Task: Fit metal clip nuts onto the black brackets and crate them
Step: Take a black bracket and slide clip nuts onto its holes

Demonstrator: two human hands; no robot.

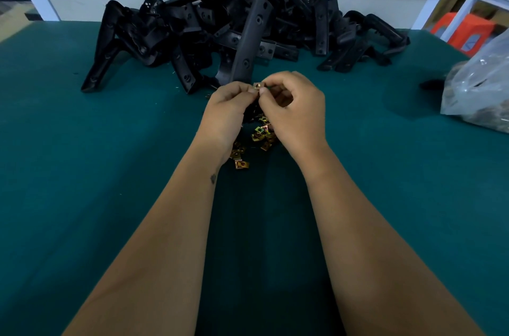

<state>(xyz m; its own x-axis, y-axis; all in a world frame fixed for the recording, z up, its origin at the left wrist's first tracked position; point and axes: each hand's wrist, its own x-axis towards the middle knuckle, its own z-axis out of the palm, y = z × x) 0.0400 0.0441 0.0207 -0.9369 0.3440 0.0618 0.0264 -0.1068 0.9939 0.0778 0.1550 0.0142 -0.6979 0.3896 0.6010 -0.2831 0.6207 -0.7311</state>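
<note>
— So where is the clip nut (257,85)?
— Pinched between both hands, over the green table (110,170). The left hand (225,112) and right hand (292,112) curl their fingertips round it; the left seems to hold a black bracket (249,38) too, though that is hard to see.
— And the rest?
— Loose clip nuts (259,134) lie beneath the wrists, the bracket pile (192,24) beyond, a plastic bag (479,88) at right.
</note>
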